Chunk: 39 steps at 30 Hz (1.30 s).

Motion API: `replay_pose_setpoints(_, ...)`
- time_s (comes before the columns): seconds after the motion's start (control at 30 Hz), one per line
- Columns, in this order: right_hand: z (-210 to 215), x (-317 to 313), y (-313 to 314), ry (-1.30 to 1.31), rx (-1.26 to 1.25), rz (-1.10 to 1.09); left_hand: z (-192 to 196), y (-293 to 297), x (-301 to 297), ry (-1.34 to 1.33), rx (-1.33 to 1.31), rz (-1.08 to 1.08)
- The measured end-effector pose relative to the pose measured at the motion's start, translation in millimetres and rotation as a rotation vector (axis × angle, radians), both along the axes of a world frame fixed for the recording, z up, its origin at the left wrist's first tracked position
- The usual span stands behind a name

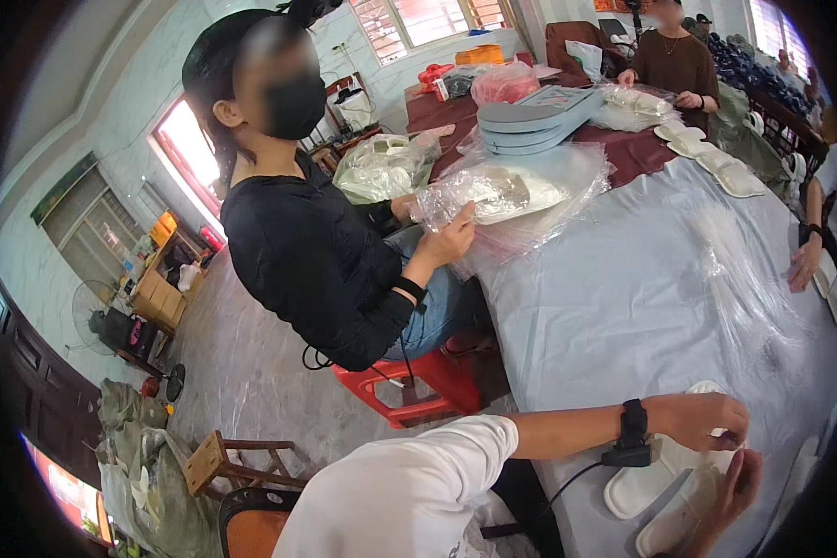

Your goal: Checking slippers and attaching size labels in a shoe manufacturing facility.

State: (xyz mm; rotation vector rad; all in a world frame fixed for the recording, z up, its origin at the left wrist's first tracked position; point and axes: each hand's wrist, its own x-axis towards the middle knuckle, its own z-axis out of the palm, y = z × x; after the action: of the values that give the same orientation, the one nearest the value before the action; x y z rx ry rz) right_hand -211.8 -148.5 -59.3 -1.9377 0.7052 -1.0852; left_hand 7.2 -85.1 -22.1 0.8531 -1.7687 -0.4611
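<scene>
White pads [631, 490] are seen beside the curled left hand [699, 420] and right hand [735, 493]; whether anything is gripped cannot be told.

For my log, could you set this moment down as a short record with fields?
Left hand: fingers bent, over a white piece; left hand grip unclear
Right hand: right hand beside a second white piece; grip unclear
Surface: pale cloth on the table
Nearby: loose clear wrappers
Co-worker: masked person on a red stool, holding a clear bag
Beyond: grey stack
</scene>
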Motion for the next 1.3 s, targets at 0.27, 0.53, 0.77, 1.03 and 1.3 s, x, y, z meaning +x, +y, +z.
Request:
replay_pose_setpoints(0.27, 1.8, 7.1, -3.1, 0.003, 0.076, 0.029, 6.8, 5.9, 1.0, 0.024, -0.013, 0.014)
replay_pose_setpoints(0.53, 12.2, 10.1, 11.1, -0.085, 0.103, -0.034, 3.8, 3.1, 6.2, -0.02, 0.012, 0.024)
replay_pose_setpoints(0.77, 25.7, 15.6, 18.6, -0.092, 0.238, 0.014, 0.8, -2.4, 5.7, -0.153, -0.076, 0.126)
replay_pose_setpoints(1.03, 29.6, 16.5, 21.3, -0.123, 0.22, 0.055, 3.1, 1.8, 4.2, -0.203, -0.055, 0.08)
replay_pose_setpoints(1.3, 29.4, 16.4, 20.8, -0.092, 0.177, 0.068, 7.5, 5.0, 5.7, -0.269, 0.029, 0.059)
